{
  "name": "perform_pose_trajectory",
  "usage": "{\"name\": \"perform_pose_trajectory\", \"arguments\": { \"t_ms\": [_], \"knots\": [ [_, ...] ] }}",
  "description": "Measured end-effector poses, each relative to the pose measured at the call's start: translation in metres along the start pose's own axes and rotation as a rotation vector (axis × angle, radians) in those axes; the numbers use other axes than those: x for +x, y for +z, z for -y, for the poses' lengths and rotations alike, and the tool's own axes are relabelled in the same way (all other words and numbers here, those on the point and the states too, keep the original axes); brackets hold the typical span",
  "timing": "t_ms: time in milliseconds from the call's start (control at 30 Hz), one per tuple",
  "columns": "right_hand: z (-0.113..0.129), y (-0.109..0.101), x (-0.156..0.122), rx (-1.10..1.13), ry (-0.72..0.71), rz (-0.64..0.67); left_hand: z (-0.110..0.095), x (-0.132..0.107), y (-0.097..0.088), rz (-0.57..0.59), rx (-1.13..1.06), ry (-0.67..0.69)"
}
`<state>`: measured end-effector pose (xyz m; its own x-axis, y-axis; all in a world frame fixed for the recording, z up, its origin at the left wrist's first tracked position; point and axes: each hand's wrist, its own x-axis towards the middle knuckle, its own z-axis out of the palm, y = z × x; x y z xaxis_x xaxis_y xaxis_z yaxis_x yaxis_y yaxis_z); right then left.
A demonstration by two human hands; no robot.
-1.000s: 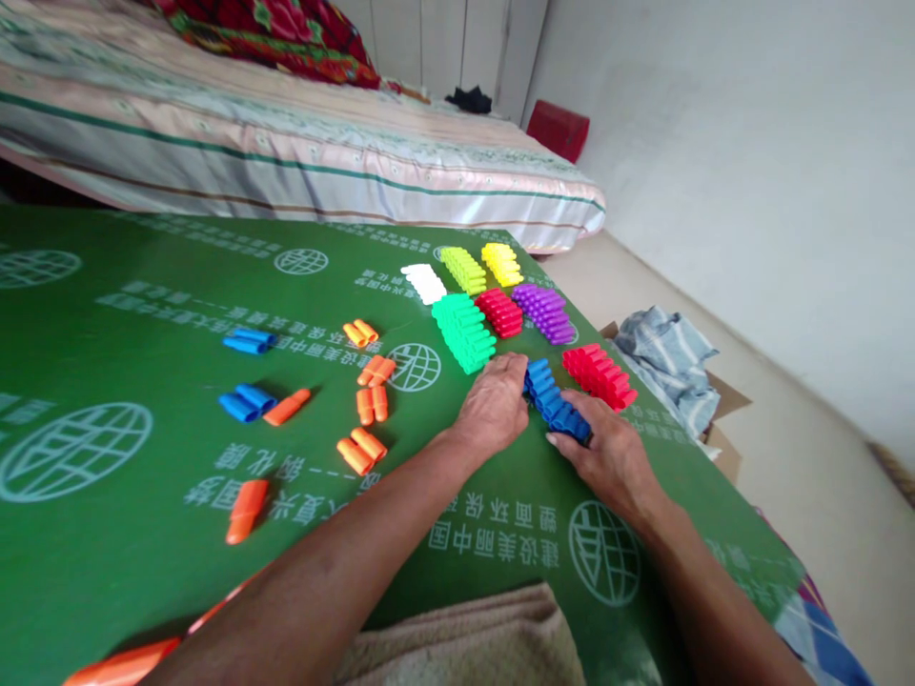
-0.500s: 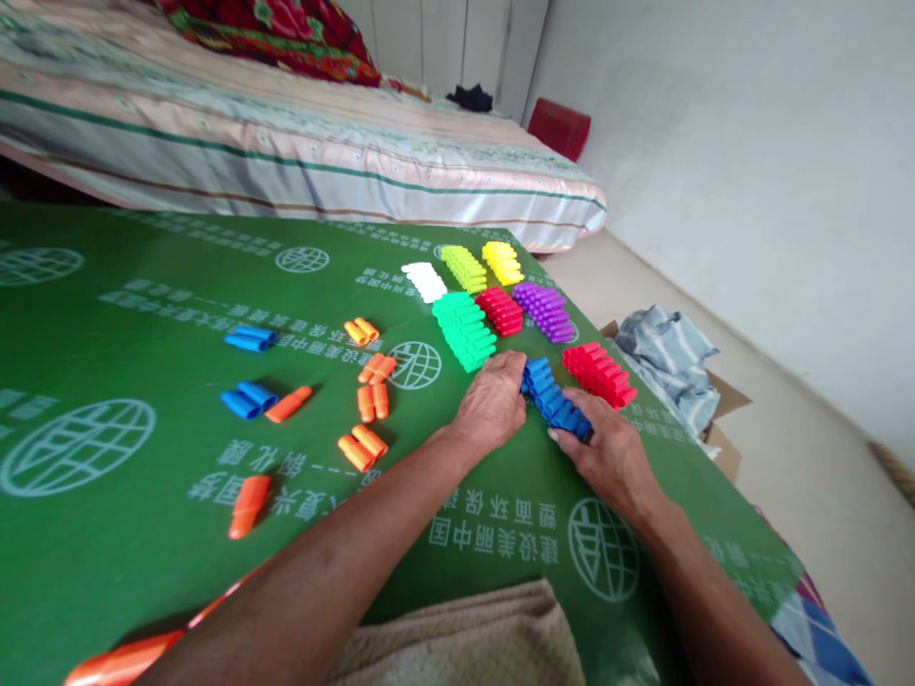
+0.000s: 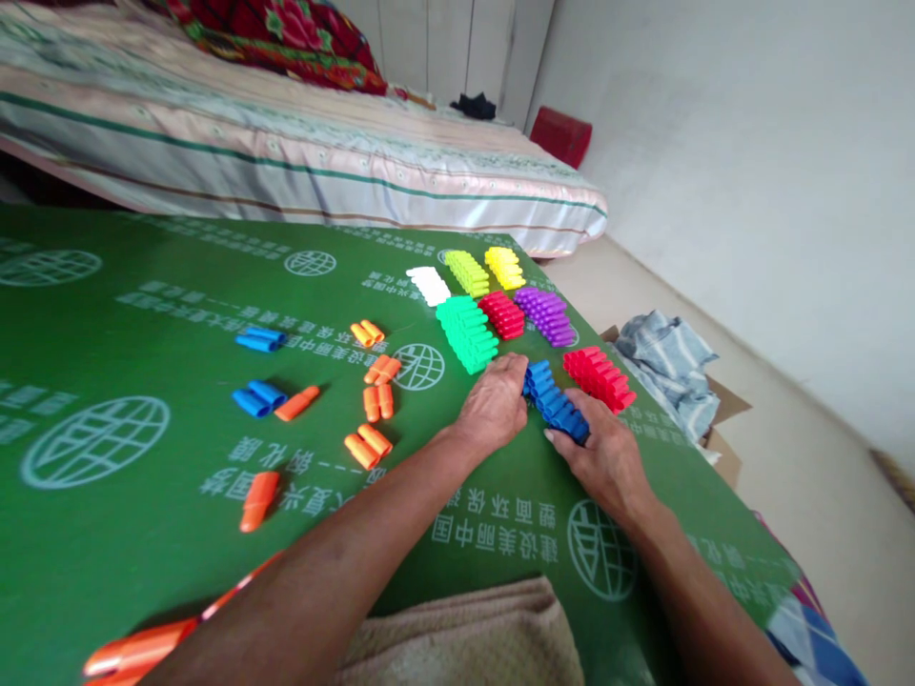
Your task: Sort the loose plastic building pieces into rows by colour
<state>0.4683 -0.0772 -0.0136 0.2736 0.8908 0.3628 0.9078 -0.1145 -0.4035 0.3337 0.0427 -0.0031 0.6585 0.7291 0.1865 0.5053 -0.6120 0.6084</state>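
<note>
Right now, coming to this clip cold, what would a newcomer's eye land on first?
Probably the bright single-colour piles bunched toward the green tabletop's far right corner, especially the green pile and purple pile. Just nearer, the left hand and right hand flank a blue pile. Beyond the tabletop, a red floral bundle stands out on the pale bed.
</note>
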Motion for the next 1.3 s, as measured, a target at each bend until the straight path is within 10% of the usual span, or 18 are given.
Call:
{"name": "perform_pose_trajectory", "arguments": {
  "t_ms": [333, 633, 1033, 1300],
  "knots": [
    [0.0, -0.013, 0.001, 0.034, 0.024, -0.043, -0.019, -0.014, -0.025, 0.065, 0.075, -0.05],
    [0.011, -0.039, -0.012, 0.042, -0.035, -0.015, -0.017, -0.049, -0.085, 0.106, 0.2, -0.056],
    [0.063, -0.044, -0.063, 0.136, -0.12, 0.319, 0.086, -0.182, -0.175, -0.032, 0.42, -0.32],
    [0.11, -0.043, -0.065, 0.148, -0.206, 0.434, 0.136, -0.256, -0.203, -0.142, 0.518, -0.533]
  ]
}}
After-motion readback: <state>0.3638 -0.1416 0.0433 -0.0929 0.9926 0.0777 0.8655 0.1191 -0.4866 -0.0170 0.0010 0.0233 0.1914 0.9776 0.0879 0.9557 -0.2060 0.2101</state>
